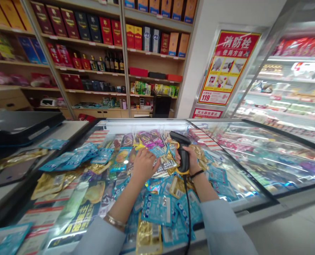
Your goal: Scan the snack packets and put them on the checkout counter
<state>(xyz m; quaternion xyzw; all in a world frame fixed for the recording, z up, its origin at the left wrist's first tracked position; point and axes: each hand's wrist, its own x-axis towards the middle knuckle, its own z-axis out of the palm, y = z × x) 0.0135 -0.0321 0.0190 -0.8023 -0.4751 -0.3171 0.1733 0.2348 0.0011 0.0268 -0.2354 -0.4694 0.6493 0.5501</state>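
My right hand (192,159) is wrapped round the grip of a black and yellow barcode scanner (183,156), its head tilted up to the left. A black cable (188,212) hangs from the handle toward me. My left hand (144,164) is palm down over the packets on the glass top, thumb apart from the fingers, with nothing visible in it; its fingertips are partly hidden. Blue snack packets (157,209) and gold snack packets (149,237) lie loose below and between my hands. More blue packets (79,156) are piled to the left.
The packets lie on a glass-topped chest freezer (242,180) with goods visible inside. A black flat device (22,127) stands on the counter at left. Behind are shelves of boxes and bottles (113,63), a red and yellow poster (229,67) and a lit refrigerated case (292,88).
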